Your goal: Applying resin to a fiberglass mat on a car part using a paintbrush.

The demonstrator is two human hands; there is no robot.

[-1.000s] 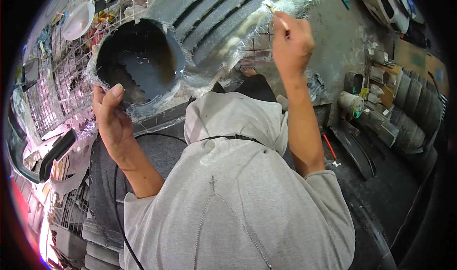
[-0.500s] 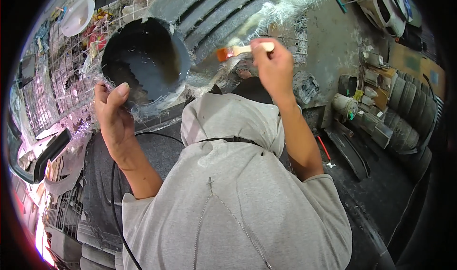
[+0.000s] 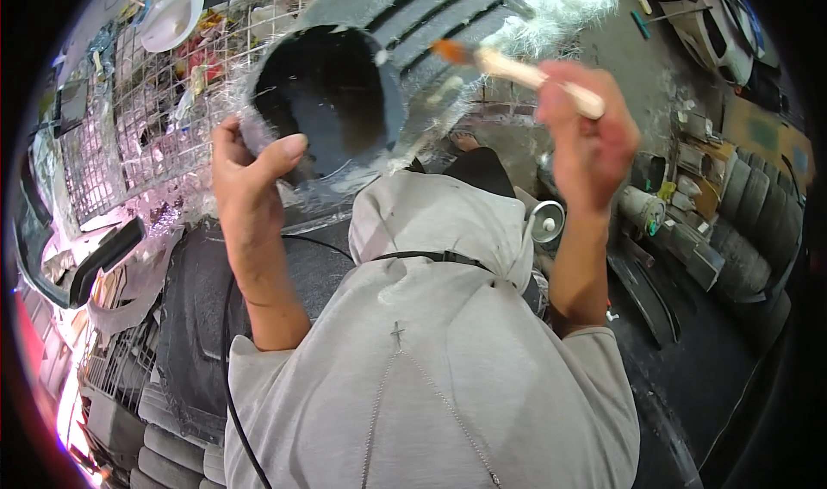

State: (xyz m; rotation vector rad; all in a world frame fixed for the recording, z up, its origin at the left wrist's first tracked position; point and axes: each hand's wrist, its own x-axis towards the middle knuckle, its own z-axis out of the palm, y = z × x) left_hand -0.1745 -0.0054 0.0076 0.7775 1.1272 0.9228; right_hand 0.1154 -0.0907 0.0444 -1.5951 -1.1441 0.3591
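My left hand (image 3: pixel 245 174) is closed on the near left edge of a dark grey moulded part (image 3: pixel 394 93), thumb on top. The part has a deep round hollow with a glossy, wet-looking inside, and a slatted section (image 3: pixel 409 19) at its far side. White glass fibre strands (image 3: pixel 551 15) stick out along its far right end and fringe its edges. My right hand (image 3: pixel 590 140), slightly blurred, grips a paintbrush (image 3: pixel 512 67) by its pale handle. The brush's orange bristles point left, over or near the slats; whether they touch cannot be made out.
A wire mesh rack (image 3: pixel 108 174) with scraps and a white bowl (image 3: pixel 170 19) lies to the left. By my right forearm stands a white-rimmed round container (image 3: pixel 548 222). Stacked dark curved pieces (image 3: pixel 748 192) and a white bucket (image 3: pixel 642 209) are at the right.
My right hand has moved right and lifted the brush; its bristles have shifted up and right. The moulded part and my left hand have moved right in view. The round container has come into sight.
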